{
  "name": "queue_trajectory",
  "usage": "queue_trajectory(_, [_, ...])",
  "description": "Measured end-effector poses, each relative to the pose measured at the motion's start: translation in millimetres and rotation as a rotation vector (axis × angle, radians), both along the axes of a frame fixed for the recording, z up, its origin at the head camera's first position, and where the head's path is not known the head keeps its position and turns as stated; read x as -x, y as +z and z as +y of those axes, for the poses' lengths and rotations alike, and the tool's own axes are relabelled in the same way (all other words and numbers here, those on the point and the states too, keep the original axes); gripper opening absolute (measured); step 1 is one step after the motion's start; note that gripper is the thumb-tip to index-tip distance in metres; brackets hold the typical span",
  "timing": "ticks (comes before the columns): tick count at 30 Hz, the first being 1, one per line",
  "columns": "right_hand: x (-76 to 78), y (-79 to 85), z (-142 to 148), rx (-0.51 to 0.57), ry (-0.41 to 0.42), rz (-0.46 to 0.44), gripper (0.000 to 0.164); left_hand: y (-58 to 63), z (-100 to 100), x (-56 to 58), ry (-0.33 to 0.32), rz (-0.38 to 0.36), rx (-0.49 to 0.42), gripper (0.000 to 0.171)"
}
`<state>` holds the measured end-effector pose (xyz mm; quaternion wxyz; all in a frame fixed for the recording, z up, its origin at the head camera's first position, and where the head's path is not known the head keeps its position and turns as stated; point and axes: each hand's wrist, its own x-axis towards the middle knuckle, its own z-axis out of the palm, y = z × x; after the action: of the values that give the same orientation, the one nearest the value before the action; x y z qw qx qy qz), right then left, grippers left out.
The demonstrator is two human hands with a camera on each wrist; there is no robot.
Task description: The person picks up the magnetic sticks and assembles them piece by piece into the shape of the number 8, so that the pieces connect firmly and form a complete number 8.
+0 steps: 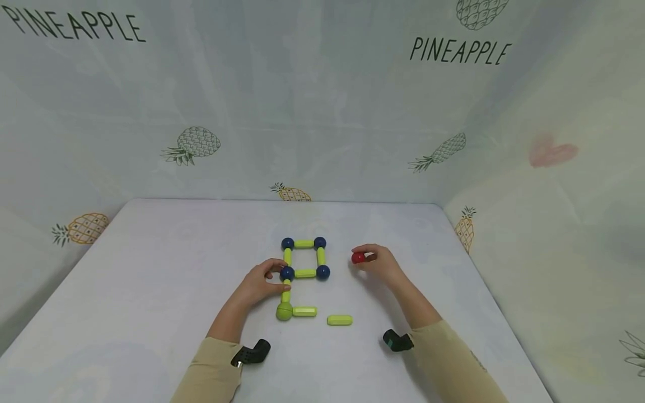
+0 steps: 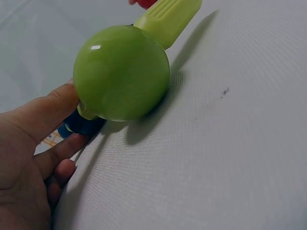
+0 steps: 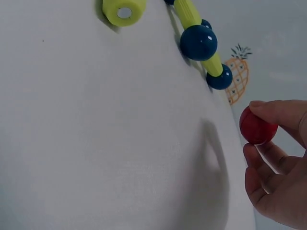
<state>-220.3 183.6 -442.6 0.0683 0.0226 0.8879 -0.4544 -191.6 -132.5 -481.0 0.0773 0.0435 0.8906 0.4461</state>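
Note:
A flat figure of yellow-green rods and balls, like a magnetic building set, lies on the table. Blue balls (image 1: pixel 323 272) mark the corners of its square. Below the square's left side, a rod runs down to a larger green ball (image 2: pixel 122 74), from which another rod (image 1: pixel 304 311) points right. My left hand (image 1: pixel 261 282) holds the figure at the lower-left blue ball (image 1: pixel 287 273), its thumb on the rod just beneath. Off to the figure's right, my right hand (image 1: pixel 380 264) pinches a red ball (image 3: pixel 258 125) between thumb and fingers, above the table.
One loose yellow-green rod (image 1: pixel 340 320) lies right of the figure's lower rod; its round end shows in the right wrist view. The white table (image 1: pixel 151 268) meets a pineapple-printed cloth (image 1: pixel 322 112) at the back and sides. Black wrist devices (image 1: pixel 254 352) sit at both sleeves.

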Motion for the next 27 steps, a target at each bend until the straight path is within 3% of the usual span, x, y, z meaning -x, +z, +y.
queue_trajectory(12, [-21.0, -0.4, -20, 0.006, 0.064, -0.041, 0.032, -0.5, 0, 0.5, -0.007, 0.008, 0.001, 0.057])
queue_trajectory(27, [-37.2, -1.1, -35, 0.02, 0.234, -0.027, 0.031, -0.4, 2, 0.7, 0.019, 0.003, 0.001, 0.056])
